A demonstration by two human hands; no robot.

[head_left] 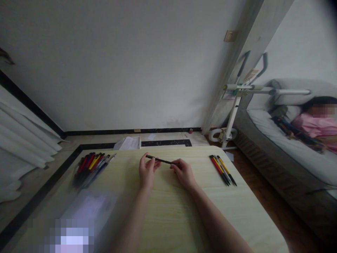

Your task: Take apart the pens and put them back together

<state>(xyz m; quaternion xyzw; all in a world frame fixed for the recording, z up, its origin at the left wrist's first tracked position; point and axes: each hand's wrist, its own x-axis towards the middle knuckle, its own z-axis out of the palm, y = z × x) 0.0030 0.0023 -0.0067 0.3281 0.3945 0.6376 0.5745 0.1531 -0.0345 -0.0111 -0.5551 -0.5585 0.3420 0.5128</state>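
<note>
A thin black pen (161, 160) is held level above the pale wooden table (168, 211), near its far edge. My left hand (146, 172) pinches the pen's left end with its fingertips. My right hand (183, 173) is closed round the right end. To the left lies a loose pile of red, yellow, black and blue pens (91, 166). To the right, several red, yellow and black pens (222, 169) lie side by side in a neat row.
A clear plastic bag (86, 207) lies on the table at the near left. Papers (128, 143) sit on the floor beyond the table. A white exercise machine (233, 112) stands at the right. A person in pink lies on a grey sofa (284, 144).
</note>
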